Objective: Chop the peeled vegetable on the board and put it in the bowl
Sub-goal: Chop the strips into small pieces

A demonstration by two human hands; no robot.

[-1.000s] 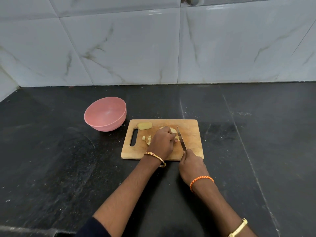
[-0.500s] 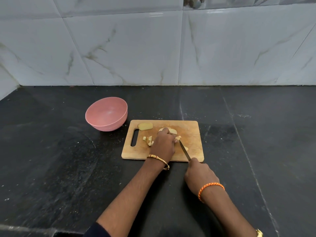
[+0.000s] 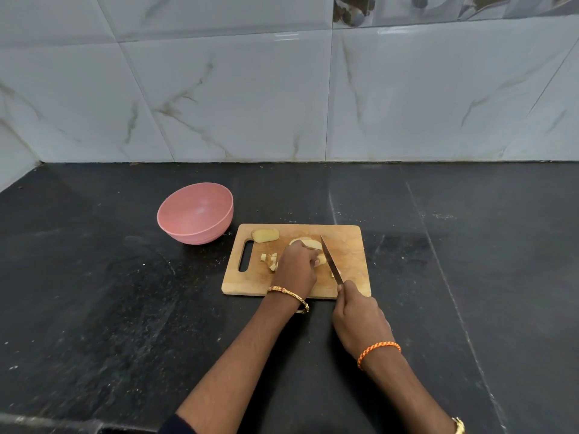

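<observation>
The left hand (image 3: 296, 268) pins the vegetable (image 3: 308, 244) mid-board (image 3: 347, 245), fingers curled over it. The right hand (image 3: 358, 321) grips the knife (image 3: 330, 260), its blade lying just right of those fingers, pointing away. The bowl (image 3: 195, 211) sits far-left, empty.

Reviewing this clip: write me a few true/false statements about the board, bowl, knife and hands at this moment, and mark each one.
1. The right hand grips the knife. True.
2. The pink bowl already holds chopped pieces. False: its inside shows nothing; the small cut pieces lie on the cutting board.
3. The left hand holds vegetable slices on the board. True.
4. The bowl stands right of the board. False: it stands at the board's far left corner, on the counter.
5. A larger uncut chunk lies near the board's handle slot. True.
</observation>
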